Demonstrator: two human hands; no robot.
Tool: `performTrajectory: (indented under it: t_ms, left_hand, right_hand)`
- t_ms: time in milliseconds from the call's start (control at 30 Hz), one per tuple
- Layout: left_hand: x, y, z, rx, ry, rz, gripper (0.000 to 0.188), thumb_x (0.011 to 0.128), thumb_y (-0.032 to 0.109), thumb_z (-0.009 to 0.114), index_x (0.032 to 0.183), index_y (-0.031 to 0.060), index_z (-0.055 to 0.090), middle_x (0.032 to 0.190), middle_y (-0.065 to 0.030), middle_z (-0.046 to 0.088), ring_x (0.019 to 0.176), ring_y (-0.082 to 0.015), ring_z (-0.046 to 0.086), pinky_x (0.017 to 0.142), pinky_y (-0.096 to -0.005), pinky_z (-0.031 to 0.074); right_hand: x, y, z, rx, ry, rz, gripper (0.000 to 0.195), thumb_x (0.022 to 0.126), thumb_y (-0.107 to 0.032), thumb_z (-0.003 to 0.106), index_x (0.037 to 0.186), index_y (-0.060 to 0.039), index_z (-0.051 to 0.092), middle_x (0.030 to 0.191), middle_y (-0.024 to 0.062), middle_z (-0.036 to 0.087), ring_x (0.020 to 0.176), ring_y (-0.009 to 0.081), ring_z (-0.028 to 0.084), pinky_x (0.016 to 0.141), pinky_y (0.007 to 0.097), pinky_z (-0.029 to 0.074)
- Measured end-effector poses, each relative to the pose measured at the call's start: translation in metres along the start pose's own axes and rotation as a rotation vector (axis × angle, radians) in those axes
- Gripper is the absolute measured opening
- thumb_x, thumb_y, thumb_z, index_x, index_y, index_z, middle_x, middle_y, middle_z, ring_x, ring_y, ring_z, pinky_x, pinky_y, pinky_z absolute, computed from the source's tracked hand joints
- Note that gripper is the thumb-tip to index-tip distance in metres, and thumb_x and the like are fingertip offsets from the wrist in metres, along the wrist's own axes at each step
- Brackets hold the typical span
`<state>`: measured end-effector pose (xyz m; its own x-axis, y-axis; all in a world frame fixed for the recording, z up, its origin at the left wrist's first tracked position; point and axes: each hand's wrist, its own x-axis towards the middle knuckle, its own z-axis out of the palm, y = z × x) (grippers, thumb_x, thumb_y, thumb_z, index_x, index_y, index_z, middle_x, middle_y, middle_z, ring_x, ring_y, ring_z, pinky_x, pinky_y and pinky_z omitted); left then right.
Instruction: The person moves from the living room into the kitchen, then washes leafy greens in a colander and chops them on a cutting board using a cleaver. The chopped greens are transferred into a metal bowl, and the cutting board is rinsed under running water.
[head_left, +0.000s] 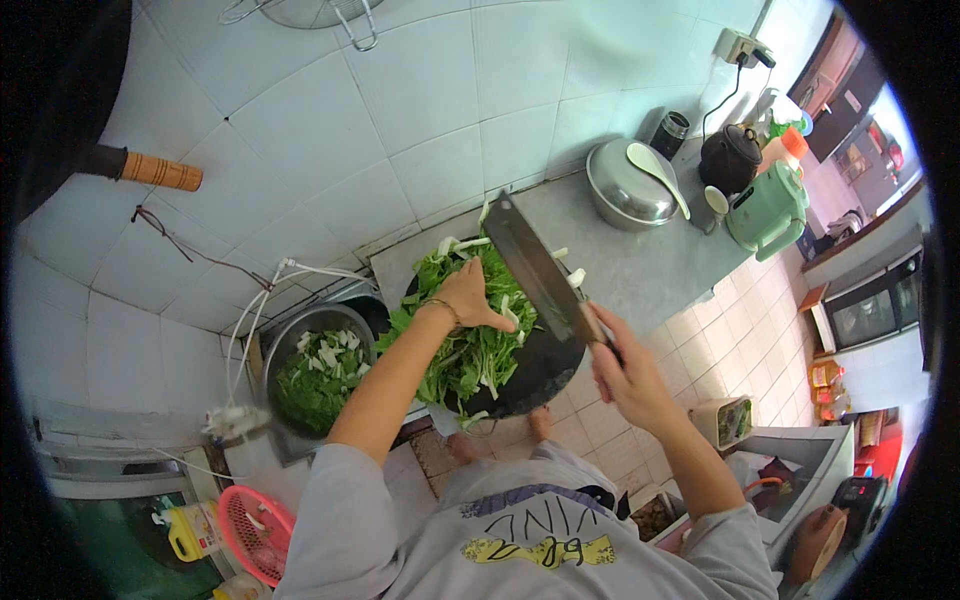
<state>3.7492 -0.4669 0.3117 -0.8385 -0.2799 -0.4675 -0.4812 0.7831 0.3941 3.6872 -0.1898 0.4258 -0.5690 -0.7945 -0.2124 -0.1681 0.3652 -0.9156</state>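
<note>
Leafy greens (487, 360) are heaped on a round, dark cutting board (544, 375) at the counter's edge. My left hand (469, 300) rests on top of the heap with its fingers spread, pressing on the leaves. A cleaver (532, 262) with a wide blade is in my right hand (626, 367), which grips its handle at the right of the board. The blade points up and left, beside the heap; whether it touches the greens I cannot tell. Pale stem pieces (576, 277) lie by the blade. Cut greens fill a metal basin (274, 356) in the sink on the left.
A metal bowl (630, 187) with a white spoon on it stands on the metal counter (660, 270), near a dark pot (730, 159) and a green kettle (772, 206). A white hose (251, 322) loops over the sink. At lower left is a pink basket (255, 532).
</note>
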Motion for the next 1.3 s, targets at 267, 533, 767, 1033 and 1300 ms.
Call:
performTrajectory:
  t_ms: [267, 533, 767, 1033, 1300]
  left_hand:
    - [-0.006, -0.027, -0.044, -0.454, 0.079, 0.147, 0.071, 0.080, 0.030, 0.068, 0.136, -0.0019, 0.038, 0.134, -0.0212, 0.045, 0.123, -0.0290, 0.047, 0.100, -0.0386, 0.042]
    - [0.084, -0.057, -0.073, -0.311, 0.300, -0.098, 0.050, 0.079, 0.035, 0.067, 0.112, -0.0015, 0.062, 0.108, -0.0171, 0.063, 0.097, -0.0237, 0.061, 0.083, -0.0362, 0.050]
    - [0.189, -0.047, -0.014, -0.169, 0.312, -0.448, 0.084, 0.066, 0.049, 0.076, 0.125, -0.0048, 0.050, 0.122, -0.0224, 0.055, 0.110, -0.0322, 0.055, 0.091, -0.0392, 0.046]
    - [0.174, -0.054, -0.030, -0.738, 0.425, -0.146, 0.034, 0.078, 0.008, 0.064, 0.111, 0.0008, 0.064, 0.091, -0.0054, 0.065, 0.077, -0.0151, 0.056, 0.071, -0.0327, 0.047]
    - [0.064, -0.062, -0.055, -0.158, 0.067, -0.112, 0.039, 0.088, 0.014, 0.043, 0.125, 0.0058, 0.054, 0.074, -0.0070, 0.056, 0.067, -0.0155, 0.051, 0.062, -0.0327, 0.041]
  right_hand:
    - [0.012, 0.050, 0.026, -0.166, 0.030, 0.066, 0.054, 0.093, -0.014, 0.048, 0.143, -0.0159, 0.027, 0.096, 0.0311, 0.060, 0.086, 0.0462, 0.060, 0.071, 0.0439, 0.048]
    - [-0.001, 0.078, 0.049, -0.149, 0.099, -0.004, 0.061, 0.090, -0.009, 0.053, 0.144, -0.0186, 0.027, 0.099, 0.0285, 0.059, 0.081, 0.0469, 0.059, 0.067, 0.0462, 0.048]
    - [-0.002, 0.086, 0.053, -0.169, 0.080, 0.051, 0.063, 0.087, -0.007, 0.056, 0.143, -0.0151, 0.029, 0.104, 0.0251, 0.061, 0.091, 0.0427, 0.060, 0.075, 0.0440, 0.049]
    - [0.000, 0.107, 0.059, -0.030, 0.171, -0.003, 0.060, 0.088, -0.008, 0.057, 0.142, -0.0149, 0.032, 0.106, 0.0239, 0.061, 0.093, 0.0407, 0.060, 0.078, 0.0420, 0.049]
    - [0.000, 0.103, 0.057, -0.042, 0.088, 0.139, 0.059, 0.089, -0.008, 0.055, 0.143, -0.0153, 0.029, 0.121, 0.0278, 0.052, 0.097, 0.0476, 0.056, 0.079, 0.0451, 0.048]
